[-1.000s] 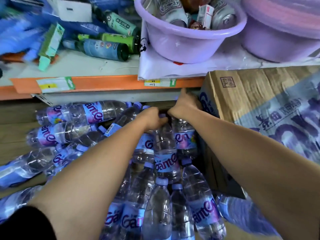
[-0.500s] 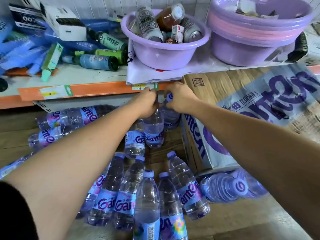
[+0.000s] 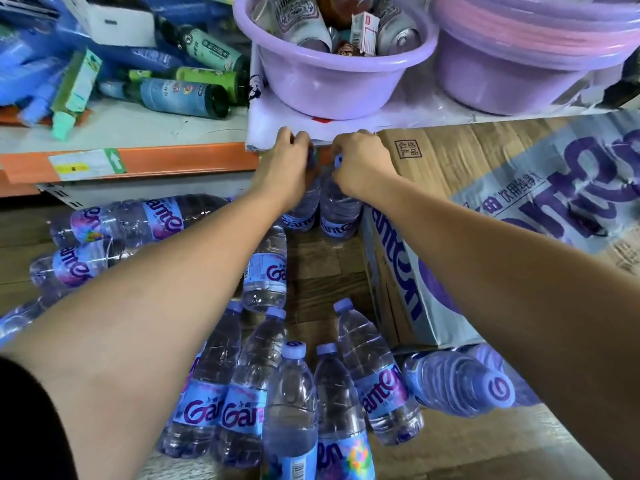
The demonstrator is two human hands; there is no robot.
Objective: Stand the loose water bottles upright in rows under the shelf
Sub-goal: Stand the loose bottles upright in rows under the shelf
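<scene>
My left hand (image 3: 290,160) grips the top of one clear water bottle (image 3: 302,209), and my right hand (image 3: 360,161) grips the top of another water bottle (image 3: 339,213). Both bottles stand upright side by side at the orange shelf edge (image 3: 180,161), beside the carton. A third bottle (image 3: 266,268) stands just in front of them. Several more upright bottles (image 3: 291,403) cluster near me. Other bottles (image 3: 131,220) lie on their sides at the left, and one lying bottle (image 3: 457,382) rests at the right.
A cardboard water carton (image 3: 450,188) fills the right side. On the shelf stand a purple basin (image 3: 332,74) with cans, stacked basins (image 3: 526,53), and scattered dark bottles and boxes (image 3: 187,95). The floor is wood planks (image 3: 322,271).
The two held bottles have moved back from the cluster to the shelf edge beside the carton, with both hands still on their tops. The view has pulled back and up.
</scene>
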